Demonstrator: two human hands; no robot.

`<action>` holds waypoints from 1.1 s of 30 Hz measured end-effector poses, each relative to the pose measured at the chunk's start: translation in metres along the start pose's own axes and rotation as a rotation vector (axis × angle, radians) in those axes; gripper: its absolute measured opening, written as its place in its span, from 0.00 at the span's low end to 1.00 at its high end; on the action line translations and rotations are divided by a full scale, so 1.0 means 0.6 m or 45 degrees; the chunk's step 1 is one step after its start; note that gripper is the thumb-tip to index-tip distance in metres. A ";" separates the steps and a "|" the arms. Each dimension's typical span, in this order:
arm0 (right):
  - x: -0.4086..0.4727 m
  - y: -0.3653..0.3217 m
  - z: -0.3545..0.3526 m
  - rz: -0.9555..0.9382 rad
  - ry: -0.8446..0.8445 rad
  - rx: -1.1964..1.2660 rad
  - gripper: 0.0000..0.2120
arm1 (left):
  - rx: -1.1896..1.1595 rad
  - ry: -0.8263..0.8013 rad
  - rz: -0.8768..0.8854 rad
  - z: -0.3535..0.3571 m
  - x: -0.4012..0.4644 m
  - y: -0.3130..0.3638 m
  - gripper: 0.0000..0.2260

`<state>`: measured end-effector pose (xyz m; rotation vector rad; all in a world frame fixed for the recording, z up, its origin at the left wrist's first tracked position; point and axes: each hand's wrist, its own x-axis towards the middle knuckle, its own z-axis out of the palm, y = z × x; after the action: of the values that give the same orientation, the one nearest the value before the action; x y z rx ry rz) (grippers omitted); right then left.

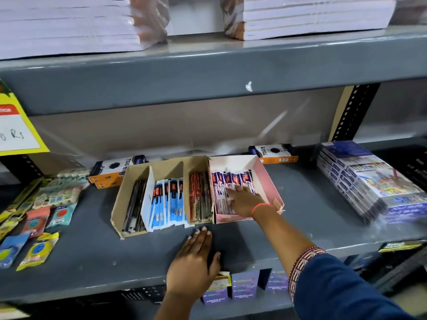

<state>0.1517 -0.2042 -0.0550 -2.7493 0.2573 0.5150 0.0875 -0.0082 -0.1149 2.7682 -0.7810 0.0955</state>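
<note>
My right hand (245, 199) reaches into a pink open box (265, 176) on the grey metal shelf (92, 262). Its straight fingers lie flat on the blue-and-white pen packets (231, 179) inside. My left hand (194, 262) rests palm down on the bare shelf just in front of the boxes, fingers straight, holding nothing. Left of the pink box stands a brown cardboard tray (129, 181) with dividers. It holds dark pens (135, 202), blue pen packets (171, 202) and red pen packs (199, 197).
Orange-and-black boxes (111, 169) lie behind the tray, another orange-and-black box (275, 153) at the back right. Small stationery packets (39, 218) cover the shelf's left end. A stack of wrapped colour-set boxes (369, 181) sits at the right. Notebook stacks (312, 17) fill the upper shelf; purple boxes (245, 285) stand below.
</note>
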 end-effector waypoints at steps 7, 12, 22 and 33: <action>0.001 0.006 -0.014 -0.016 0.073 0.071 0.27 | 0.004 -0.011 -0.035 0.009 0.001 -0.003 0.32; 0.005 -0.006 -0.005 -0.017 0.019 -0.044 0.30 | 0.019 0.016 -0.035 0.010 0.002 -0.001 0.32; -0.008 0.004 -0.007 -0.112 0.095 0.044 0.30 | 0.009 -0.010 0.007 0.007 -0.001 0.002 0.31; -0.148 0.033 0.006 0.010 0.498 -0.046 0.28 | 0.237 -0.113 -0.015 -0.014 -0.015 0.028 0.38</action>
<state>0.0642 -0.2113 -0.0302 -2.8659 0.3529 -0.0225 0.0713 -0.0152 -0.1042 2.9701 -0.8164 0.0449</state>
